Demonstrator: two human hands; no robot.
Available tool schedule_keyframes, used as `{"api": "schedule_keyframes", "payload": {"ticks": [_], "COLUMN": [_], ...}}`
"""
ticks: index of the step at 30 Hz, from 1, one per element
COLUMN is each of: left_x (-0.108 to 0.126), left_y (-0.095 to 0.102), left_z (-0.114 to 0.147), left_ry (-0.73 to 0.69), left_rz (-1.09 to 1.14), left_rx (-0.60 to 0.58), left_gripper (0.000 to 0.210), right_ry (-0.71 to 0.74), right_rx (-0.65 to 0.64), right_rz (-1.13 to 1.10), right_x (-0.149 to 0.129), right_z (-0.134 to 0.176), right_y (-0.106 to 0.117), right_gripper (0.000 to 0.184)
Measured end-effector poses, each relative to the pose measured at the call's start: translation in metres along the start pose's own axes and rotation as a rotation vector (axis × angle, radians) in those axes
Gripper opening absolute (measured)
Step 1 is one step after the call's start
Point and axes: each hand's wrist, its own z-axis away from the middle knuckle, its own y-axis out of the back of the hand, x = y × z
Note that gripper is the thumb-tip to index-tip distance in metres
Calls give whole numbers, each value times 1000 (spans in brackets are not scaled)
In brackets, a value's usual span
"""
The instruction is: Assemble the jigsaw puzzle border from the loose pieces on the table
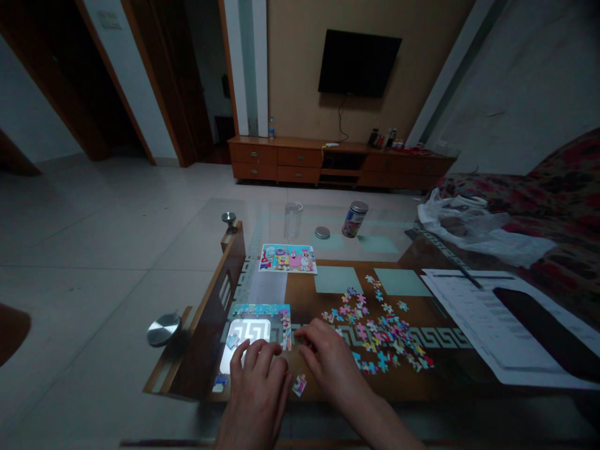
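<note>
A joined strip of jigsaw pieces [262, 309] runs along the top of a partly assembled puzzle, and a column of pieces [285, 328] goes down its right side. My left hand [260, 381] rests on the glass below, fingers bent and apart, with nothing seen in them. A light-blue piece [232, 340] lies just beyond its fingertips. Beside the column's lower end is my right hand [328, 353], thumb and forefinger brought together; whatever they hold is too small to make out. Between my wrists lies a pink and purple piece [299, 385].
Many loose pieces [384, 337] spread to the right. Farther back are a cartoon picture card [288, 259], a clear jar [293, 220], a metal lid [322, 232] and a lidded can [355, 219]. Papers [473, 312] with a dark phone-like object [544, 331] lie at right.
</note>
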Motion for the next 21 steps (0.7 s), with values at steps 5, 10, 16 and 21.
{"api": "schedule_keyframes", "payload": {"ticks": [5, 10, 16, 21], "left_x": [0, 0, 1, 2], "left_y": [0, -1, -2, -5], "left_z": [-1, -1, 1, 2], "left_ry": [-28, -28, -8, 32], "left_rz": [-19, -36, 14, 46], "left_rx": [4, 7, -13, 15], "left_gripper": [13, 14, 13, 13], "right_ry": [2, 21, 22, 28], "right_rx": [-8, -13, -15, -4], "right_rz": [24, 16, 5, 4], "right_x": [1, 2, 0, 2], "right_z": [-1, 0, 0, 1], "right_y": [-3, -2, 0, -3], "right_gripper": [28, 30, 29, 29]}}
